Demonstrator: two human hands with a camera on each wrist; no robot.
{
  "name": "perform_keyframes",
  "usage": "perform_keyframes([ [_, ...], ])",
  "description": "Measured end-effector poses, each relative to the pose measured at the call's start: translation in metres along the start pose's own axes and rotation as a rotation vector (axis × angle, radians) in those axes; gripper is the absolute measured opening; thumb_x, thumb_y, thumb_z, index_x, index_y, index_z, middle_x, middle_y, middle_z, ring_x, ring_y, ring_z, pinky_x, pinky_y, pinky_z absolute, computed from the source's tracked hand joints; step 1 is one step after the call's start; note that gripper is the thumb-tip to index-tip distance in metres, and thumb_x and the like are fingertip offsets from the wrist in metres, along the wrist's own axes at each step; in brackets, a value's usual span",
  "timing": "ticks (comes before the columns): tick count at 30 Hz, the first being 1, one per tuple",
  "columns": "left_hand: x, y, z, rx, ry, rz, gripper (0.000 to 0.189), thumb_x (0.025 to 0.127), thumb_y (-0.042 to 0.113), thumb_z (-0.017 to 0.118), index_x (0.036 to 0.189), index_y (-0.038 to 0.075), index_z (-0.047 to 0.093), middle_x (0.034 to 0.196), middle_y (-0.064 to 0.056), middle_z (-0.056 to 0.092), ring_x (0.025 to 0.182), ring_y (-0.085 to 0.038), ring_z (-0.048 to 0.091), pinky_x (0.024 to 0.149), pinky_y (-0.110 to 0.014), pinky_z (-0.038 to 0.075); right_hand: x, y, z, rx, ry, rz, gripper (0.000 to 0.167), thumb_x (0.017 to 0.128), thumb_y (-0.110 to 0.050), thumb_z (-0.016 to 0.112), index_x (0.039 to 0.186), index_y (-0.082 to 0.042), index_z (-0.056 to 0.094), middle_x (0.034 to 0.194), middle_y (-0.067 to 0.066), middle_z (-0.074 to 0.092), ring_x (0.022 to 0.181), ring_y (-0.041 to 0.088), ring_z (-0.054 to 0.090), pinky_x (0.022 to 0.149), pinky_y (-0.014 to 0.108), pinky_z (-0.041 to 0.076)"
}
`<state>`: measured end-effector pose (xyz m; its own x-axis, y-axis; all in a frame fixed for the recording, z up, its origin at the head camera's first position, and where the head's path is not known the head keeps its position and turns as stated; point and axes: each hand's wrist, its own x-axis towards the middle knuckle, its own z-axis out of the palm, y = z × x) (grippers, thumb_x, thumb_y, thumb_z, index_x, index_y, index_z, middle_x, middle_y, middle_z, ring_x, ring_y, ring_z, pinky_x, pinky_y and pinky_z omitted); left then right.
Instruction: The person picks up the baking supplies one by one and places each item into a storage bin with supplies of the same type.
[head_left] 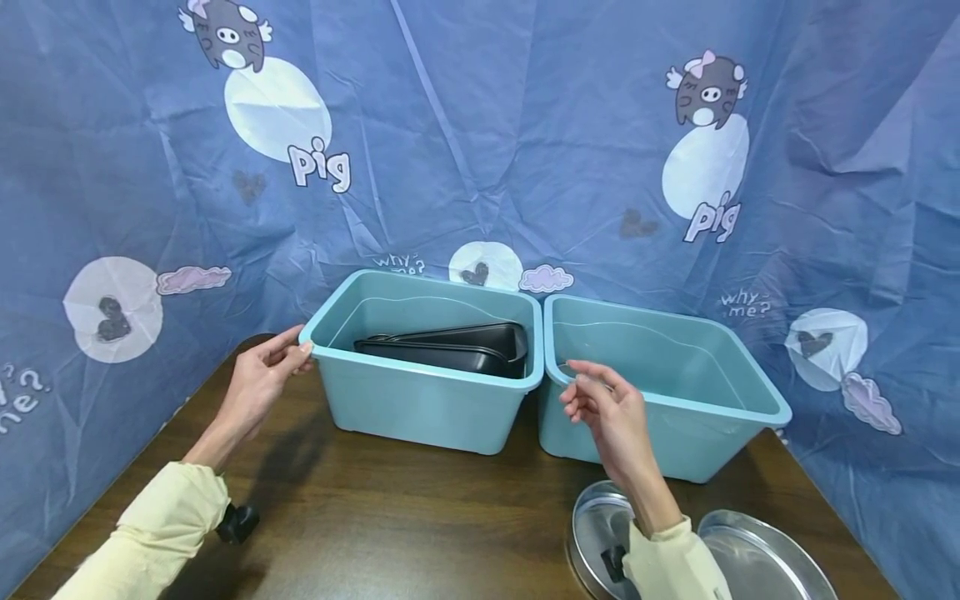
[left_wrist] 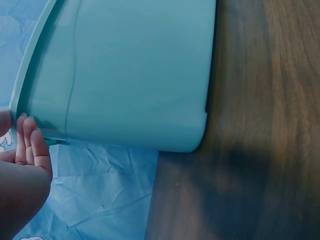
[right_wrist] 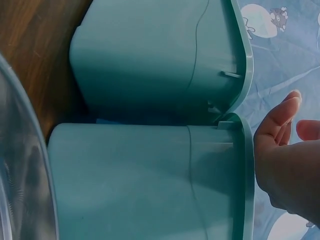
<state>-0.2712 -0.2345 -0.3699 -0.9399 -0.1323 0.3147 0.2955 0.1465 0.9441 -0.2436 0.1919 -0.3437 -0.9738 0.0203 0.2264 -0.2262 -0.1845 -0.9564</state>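
Two teal plastic bins stand side by side on a wooden table. At the left bin (head_left: 420, 408), my left hand (head_left: 258, 375) pinches the front left corner of the rim between thumb and fingers. The left wrist view shows those fingers (left_wrist: 34, 142) under the rim. Inside this bin lie black rectangular baking pans (head_left: 457, 350), stacked at a slant. My right hand (head_left: 611, 412) hangs near the front rim of the right bin (head_left: 660, 425), fingers loosely bent with nothing between them. In the right wrist view this hand (right_wrist: 285, 145) appears beside the rim.
On the table (head_left: 420, 525) in front of the right bin lie a round metal pan (head_left: 596, 529) and another round metal pan (head_left: 765, 554), partly hidden by my right forearm. A blue cloth with pig prints (head_left: 480, 150) hangs behind the bins and along the sides.
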Motion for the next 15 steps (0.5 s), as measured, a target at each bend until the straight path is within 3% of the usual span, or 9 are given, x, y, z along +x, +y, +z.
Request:
perform_keyframes([
  [8,-0.007,-0.005,0.003,0.011,0.044,0.010,0.057,0.107,0.018,0.059,0.152,-0.012,0.039,0.086,0.016,0.065,0.080,0.003,0.064,0.079,-0.013,0.050,-0.006,0.004,-0.006,-0.007,0.016,0.006,0.024,0.106,0.000,0.050,0.127,0.004,0.061,0.077,0.006,0.068,0.065,0.013,0.061,0.060,0.021,0.053],
  [15,-0.020,-0.013,0.009,0.059,0.081,-0.031,0.055,0.107,0.019,0.059,0.152,-0.008,0.042,0.082,0.015,0.065,0.079,0.001,0.064,0.076,-0.015,0.050,-0.011,0.005,-0.013,0.017,0.024,-0.003,0.022,0.106,-0.002,0.053,0.124,0.000,0.064,0.077,0.006,0.069,0.065,0.013,0.063,0.060,0.021,0.053],
])
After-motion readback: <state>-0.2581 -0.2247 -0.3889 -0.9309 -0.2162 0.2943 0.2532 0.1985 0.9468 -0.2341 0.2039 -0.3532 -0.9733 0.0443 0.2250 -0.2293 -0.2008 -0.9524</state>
